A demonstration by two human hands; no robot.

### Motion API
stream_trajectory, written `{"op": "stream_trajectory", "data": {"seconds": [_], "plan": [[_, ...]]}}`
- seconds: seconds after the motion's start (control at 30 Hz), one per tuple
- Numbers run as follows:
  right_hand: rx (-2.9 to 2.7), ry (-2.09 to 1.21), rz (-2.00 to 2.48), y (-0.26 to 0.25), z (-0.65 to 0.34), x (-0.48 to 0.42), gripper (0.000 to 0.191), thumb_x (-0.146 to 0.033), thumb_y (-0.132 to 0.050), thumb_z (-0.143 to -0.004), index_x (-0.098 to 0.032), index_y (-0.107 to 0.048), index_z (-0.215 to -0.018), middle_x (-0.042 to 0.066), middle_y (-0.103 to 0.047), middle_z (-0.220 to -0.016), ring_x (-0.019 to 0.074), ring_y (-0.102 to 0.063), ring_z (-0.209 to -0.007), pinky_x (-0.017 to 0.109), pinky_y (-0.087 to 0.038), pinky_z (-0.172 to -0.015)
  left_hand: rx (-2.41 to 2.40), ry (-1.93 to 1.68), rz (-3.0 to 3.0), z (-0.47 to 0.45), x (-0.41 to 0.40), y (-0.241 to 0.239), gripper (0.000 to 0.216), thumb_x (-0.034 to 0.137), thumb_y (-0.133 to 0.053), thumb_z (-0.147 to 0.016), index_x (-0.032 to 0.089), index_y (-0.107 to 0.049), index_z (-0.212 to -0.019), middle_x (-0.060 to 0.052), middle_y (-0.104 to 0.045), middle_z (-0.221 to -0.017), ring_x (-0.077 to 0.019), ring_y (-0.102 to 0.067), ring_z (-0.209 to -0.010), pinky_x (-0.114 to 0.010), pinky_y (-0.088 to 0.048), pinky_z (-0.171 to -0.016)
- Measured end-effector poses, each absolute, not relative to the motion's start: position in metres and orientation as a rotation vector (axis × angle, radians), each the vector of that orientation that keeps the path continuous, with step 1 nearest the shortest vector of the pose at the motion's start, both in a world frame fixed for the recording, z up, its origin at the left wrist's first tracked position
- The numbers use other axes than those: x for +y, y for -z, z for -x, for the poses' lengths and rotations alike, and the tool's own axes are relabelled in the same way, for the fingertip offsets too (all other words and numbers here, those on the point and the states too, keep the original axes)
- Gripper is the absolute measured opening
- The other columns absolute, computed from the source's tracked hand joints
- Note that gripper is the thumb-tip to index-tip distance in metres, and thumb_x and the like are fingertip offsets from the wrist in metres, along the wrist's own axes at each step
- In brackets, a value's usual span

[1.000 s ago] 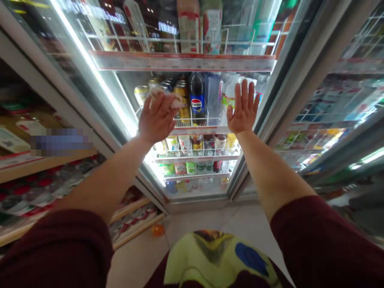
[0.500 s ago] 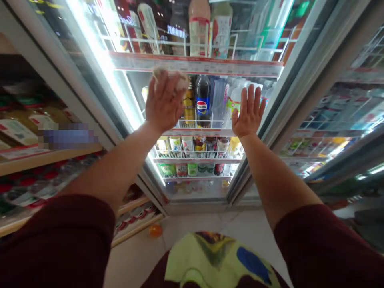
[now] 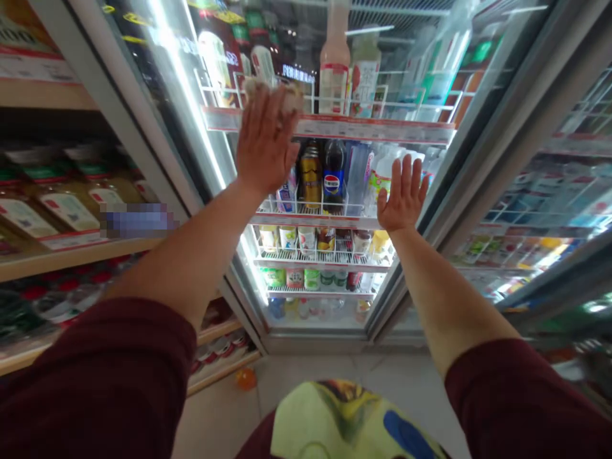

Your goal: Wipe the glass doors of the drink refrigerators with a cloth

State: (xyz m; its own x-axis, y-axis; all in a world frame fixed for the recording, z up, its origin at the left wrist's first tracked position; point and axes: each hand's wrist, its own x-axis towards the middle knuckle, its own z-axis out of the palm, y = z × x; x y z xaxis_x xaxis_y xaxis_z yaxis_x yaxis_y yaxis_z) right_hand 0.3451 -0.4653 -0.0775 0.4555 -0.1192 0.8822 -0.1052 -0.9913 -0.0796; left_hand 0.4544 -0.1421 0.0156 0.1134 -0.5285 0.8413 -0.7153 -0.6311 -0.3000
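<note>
I face the glass door [image 3: 444, 95] of a lit drinks fridge. My left hand [image 3: 265, 137] is raised high against the glass and presses a crumpled whitish cloth [image 3: 277, 94] to it; the cloth shows past my fingertips, level with the upper shelf rail [image 3: 373, 131]. My right hand [image 3: 403, 194] lies flat on the glass lower down and to the right, fingers spread and holding nothing. Behind the glass stand a dark cola bottle [image 3: 333, 175] and cans [image 3: 310, 175] between my hands.
Wooden shelves [image 3: 71, 255] with bottled goods run along the left. A second fridge door [image 3: 549, 204] stands on the right. A small orange object [image 3: 245, 378] lies on the pale floor [image 3: 335, 370] by the shelf base. Lower fridge shelves [image 3: 320, 255] hold small cups and bottles.
My left hand has slid up the glass with the cloth, from the middle shelf level to the upper rail. My right hand has stayed flat at about the same place.
</note>
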Motion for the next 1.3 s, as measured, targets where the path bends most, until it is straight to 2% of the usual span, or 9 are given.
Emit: {"op": "stream_trajectory", "data": {"seconds": [0.07,0.3,0.47,0.63,0.73,0.87,1.07,1.23,1.3], "plan": [[0.204,1.626,2.632,0.079,-0.344,-0.462,0.074,-0.045,-0.029,-0.105,-0.017,-0.037,-0.174,0.013,-0.035,-0.180,0.0353,-0.018,-0.173,0.069,-0.014,-0.137,-1.051,-1.566,-2.208,-0.455,-0.142,-0.024,0.073,0.059,-0.030,-0.118,0.017,-0.026,-0.177,-0.002,-0.001,-0.187,-0.0305,0.008,-0.172,-0.065,0.003,-0.143],[0.127,1.607,2.684,0.029,-0.326,-0.468,0.071,-0.046,-0.040,-0.102,-0.017,-0.048,-0.167,0.013,-0.044,-0.175,0.0376,-0.033,-0.165,0.066,-0.026,-0.133,-1.090,-1.364,-2.213,-0.447,-0.145,-0.002,0.077,0.064,-0.046,-0.109,0.027,-0.036,-0.176,-0.005,-0.016,-0.185,-0.0345,0.001,-0.173,-0.062,0.003,-0.143],[0.191,1.686,2.619,-0.038,-0.319,-0.497,0.071,-0.043,-0.026,-0.111,-0.020,-0.021,-0.179,0.006,-0.019,-0.187,0.0311,-0.013,-0.173,0.062,-0.013,-0.139,-1.222,-1.344,-2.186,-0.444,-0.143,0.006,0.077,0.060,-0.044,-0.110,0.015,-0.041,-0.172,-0.015,-0.017,-0.184,-0.0418,0.001,-0.171,-0.072,0.001,-0.139],[0.236,1.664,2.611,-0.040,-0.329,-0.508,0.071,-0.048,-0.016,-0.113,-0.024,-0.013,-0.180,0.001,-0.016,-0.188,0.0296,-0.002,-0.175,0.062,-0.006,-0.140,-1.837,-1.078,-2.227,-0.444,-0.159,-0.023,0.061,0.065,-0.047,-0.106,0.031,-0.063,-0.153,0.001,-0.053,-0.168,-0.0284,-0.041,-0.163,-0.055,-0.026,-0.142],[0.235,1.700,2.647,-0.036,-0.332,-0.508,0.074,-0.047,-0.017,-0.112,-0.016,-0.018,-0.179,0.009,-0.017,-0.187,0.0303,-0.007,-0.175,0.066,-0.012,-0.139,-1.648,-1.341,-2.163,-0.447,-0.171,-0.070,0.061,0.056,-0.044,-0.111,0.028,-0.053,-0.164,0.000,-0.039,-0.177,-0.0295,-0.023,-0.170,-0.062,-0.011,-0.144],[0.216,1.743,2.616,-0.036,-0.332,-0.509,0.073,-0.047,-0.016,-0.112,-0.017,-0.022,-0.178,0.007,-0.019,-0.187,0.0273,-0.010,-0.175,0.060,-0.008,-0.141,-1.001,-1.680,-1.968,-0.445,-0.200,-0.083,0.065,0.040,-0.033,-0.116,0.014,-0.030,-0.176,-0.011,-0.013,-0.185,-0.0344,0.004,-0.172,-0.070,0.003,-0.140],[0.198,1.689,2.594,-0.037,-0.332,-0.512,0.073,-0.051,-0.018,-0.110,-0.025,-0.018,-0.179,0.000,-0.014,-0.188,0.0264,-0.004,-0.176,0.061,-0.005,-0.142,-2.109,-1.238,-2.147,-0.443,-0.229,-0.058,0.057,0.055,-0.042,-0.111,0.034,-0.050,-0.164,0.004,-0.041,-0.176,-0.0258,-0.022,-0.171,-0.056,-0.016,-0.144],[0.197,1.726,2.596,-0.034,-0.335,-0.514,0.073,-0.049,-0.018,-0.111,-0.023,-0.018,-0.179,0.002,-0.016,-0.188,0.0271,-0.003,-0.176,0.062,-0.007,-0.142,-1.347,-1.711,-1.922,-0.453,-0.227,-0.105,0.063,0.049,-0.033,-0.117,0.023,-0.035,-0.174,-0.006,-0.019,-0.184,-0.0307,0.002,-0.173,-0.065,0.001,-0.142],[0.183,1.757,2.591,-0.033,-0.336,-0.515,0.073,-0.049,-0.018,-0.111,-0.023,-0.018,-0.179,0.003,-0.016,-0.188,0.0282,-0.005,-0.175,0.063,-0.008,-0.141,-1.441,-1.638,-1.959,-0.450,-0.229,-0.110,0.065,0.051,-0.037,-0.116,0.021,-0.037,-0.174,-0.007,-0.023,-0.183,-0.0297,-0.001,-0.173,-0.065,-0.001,-0.142]]}}
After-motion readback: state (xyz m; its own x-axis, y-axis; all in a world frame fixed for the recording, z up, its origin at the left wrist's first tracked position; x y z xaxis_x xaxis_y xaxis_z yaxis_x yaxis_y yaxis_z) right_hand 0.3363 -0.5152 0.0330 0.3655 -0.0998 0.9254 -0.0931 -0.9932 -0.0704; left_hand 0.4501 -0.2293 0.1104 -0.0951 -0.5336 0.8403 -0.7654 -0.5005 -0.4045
